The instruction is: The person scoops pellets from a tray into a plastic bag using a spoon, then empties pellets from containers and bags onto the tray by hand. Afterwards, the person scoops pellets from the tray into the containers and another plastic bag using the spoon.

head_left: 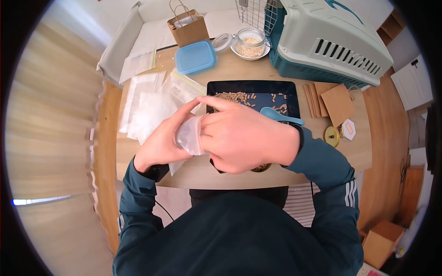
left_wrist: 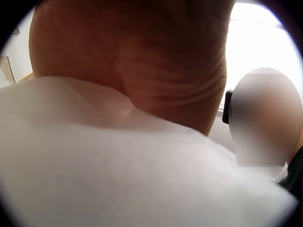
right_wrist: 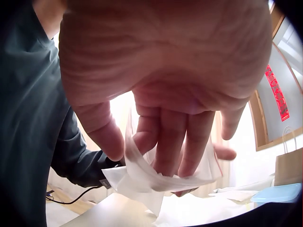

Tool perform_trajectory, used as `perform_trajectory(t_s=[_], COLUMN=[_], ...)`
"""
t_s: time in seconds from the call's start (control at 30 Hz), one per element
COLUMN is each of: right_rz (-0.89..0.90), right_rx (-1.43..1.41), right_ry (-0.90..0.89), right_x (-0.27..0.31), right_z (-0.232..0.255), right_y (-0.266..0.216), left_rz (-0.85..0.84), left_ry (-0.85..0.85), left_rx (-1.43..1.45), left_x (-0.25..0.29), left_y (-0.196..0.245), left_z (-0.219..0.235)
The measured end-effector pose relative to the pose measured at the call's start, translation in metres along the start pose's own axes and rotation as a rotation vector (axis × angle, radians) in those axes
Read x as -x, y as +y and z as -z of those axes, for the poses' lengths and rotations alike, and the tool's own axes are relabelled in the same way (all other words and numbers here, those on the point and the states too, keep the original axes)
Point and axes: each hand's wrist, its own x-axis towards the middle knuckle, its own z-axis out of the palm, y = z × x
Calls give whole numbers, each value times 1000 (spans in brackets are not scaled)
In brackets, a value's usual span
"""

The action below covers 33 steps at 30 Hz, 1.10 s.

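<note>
A small translucent plastic bag (head_left: 188, 135) is held up above the table's near side. My left hand (head_left: 161, 140) grips it from the left, thumb and fingers curled round it. From the right, my right hand (head_left: 248, 138) has its fingers in the bag's mouth; in the right wrist view several nearly straight fingers (right_wrist: 171, 137) reach inside the bag (right_wrist: 158, 182), the thumb outside its edge. White plastic (left_wrist: 94, 165) fills the lower left wrist view under my left hand (left_wrist: 132, 56). Behind the hands, a black tray (head_left: 251, 84) holds brown pellets and a blue scoop (head_left: 276, 114).
Flat plastic bags (head_left: 149, 110) lie at left. Farther back stand a blue-lidded container (head_left: 195, 57), a jar of flakes (head_left: 251, 45) in a bowl, and a paper bag (head_left: 189, 33). A pet carrier (head_left: 336, 46) fills the back right; brown paper bags (head_left: 338, 105) and a gold lid (head_left: 331, 136) lie right.
</note>
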Motion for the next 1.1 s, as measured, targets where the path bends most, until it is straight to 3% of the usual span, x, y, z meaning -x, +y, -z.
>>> perform_trajectory(t_s=[0.07,0.13,0.23,0.27,0.3,0.37,0.47,0.63,0.73,0.83,0.9,1.1], right_rz=[-89,-189,-593,-786,-788,-1141,-1283,-1250,-1246,-1257,-1189,-974], right_rx=[11,18,282,366,368,421,308,313,253,231,201,209], right_ry=[-50,200,342,248,242,97,115,132,137,120,283,166], right_x=[11,37,88,106,122,148,166,166,167,160,149,101], right_z=[19,25,40,45,45,34,13,-4,-4,9,14,8], right_y=[1,11,23,22,21,18,10,6,10,8,7,24], left_rz=[-34,-67,1,3,11,19,-31,90,89,57,41,71], left_ry=[63,164,229,231,318,394,415,318,233,258,299,290], left_rx=[-111,-206,-99,-91,27,152,199,241,290,286,290,295], left_x=[-6,-8,-7,-8,-12,-21,-38,-50,-48,-44,-40,-39], left_y=[-11,-30,-35,-42,-51,-65,-83,-98,-108,-115,-110,-112], left_z=[4,9,10,7,1,-8,-17,-29,-27,-24,-19,-21])
